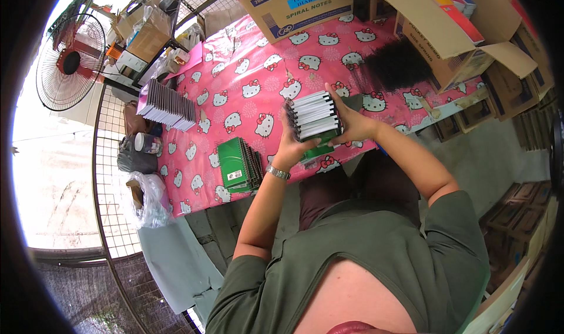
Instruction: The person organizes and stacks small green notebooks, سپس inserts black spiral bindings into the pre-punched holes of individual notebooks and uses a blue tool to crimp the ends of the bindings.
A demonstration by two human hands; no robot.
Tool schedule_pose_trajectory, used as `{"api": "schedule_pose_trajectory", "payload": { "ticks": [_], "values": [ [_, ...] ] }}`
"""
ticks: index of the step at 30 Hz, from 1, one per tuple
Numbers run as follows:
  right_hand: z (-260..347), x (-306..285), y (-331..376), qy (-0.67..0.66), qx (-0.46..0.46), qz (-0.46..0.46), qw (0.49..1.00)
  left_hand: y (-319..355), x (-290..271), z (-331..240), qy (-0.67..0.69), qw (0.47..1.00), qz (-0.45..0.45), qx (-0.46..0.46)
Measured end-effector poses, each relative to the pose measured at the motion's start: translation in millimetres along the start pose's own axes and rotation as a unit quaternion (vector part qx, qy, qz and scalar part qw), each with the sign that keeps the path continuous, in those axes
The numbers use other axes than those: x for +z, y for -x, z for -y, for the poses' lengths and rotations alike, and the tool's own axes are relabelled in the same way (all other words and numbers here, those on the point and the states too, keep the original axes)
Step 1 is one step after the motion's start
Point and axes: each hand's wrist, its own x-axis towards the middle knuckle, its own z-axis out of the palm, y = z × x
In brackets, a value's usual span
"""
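Between my two hands is a stack of small spiral notebooks (316, 115), page edges facing up and a green cover showing at the near end. My left hand (290, 149) grips its left side, thumb across the near end. My right hand (356, 124) wraps the right side, fingers along the far end and thumb near the green cover. Left of my left forearm, a pile of green spiral notebooks (234, 165) lies on the pink patterned tablecloth (232, 102). Farther left stands a row of purple-edged notebooks (166, 106).
A closed carton (299, 11) stands at the back. An open carton (437, 40) at the right holds colourful packs, beside a black bristly mass (399, 65). A fan (70, 62), a white-lidded jar (147, 143) and a plastic bag (147, 202) are along the left.
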Motion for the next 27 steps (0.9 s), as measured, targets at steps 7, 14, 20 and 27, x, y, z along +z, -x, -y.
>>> {"api": "schedule_pose_trajectory", "payload": {
  "ticks": [7, 14, 20, 27],
  "values": [
    [-18.0, 25.3, 7.5, -0.109, -0.028, -0.046, 0.993, 5.2, 1.5, 12.5, 0.008, 0.996, 0.046, -0.070],
    [-23.4, 17.9, 14.1, 0.078, 0.001, -0.044, 0.996, -0.1, -13.1, 41.0, -0.232, 0.971, 0.041, 0.038],
    [59.9, -1.9, -24.7, 0.228, 0.047, 0.014, 0.972, 1.5, -22.9, 10.3, -0.140, 0.987, -0.006, 0.075],
    [175.5, 54.1, -127.1, 0.152, 0.005, 0.078, 0.985, 75.9, -80.6, -134.5, 0.197, 0.974, -0.103, 0.048]
  ]
}}
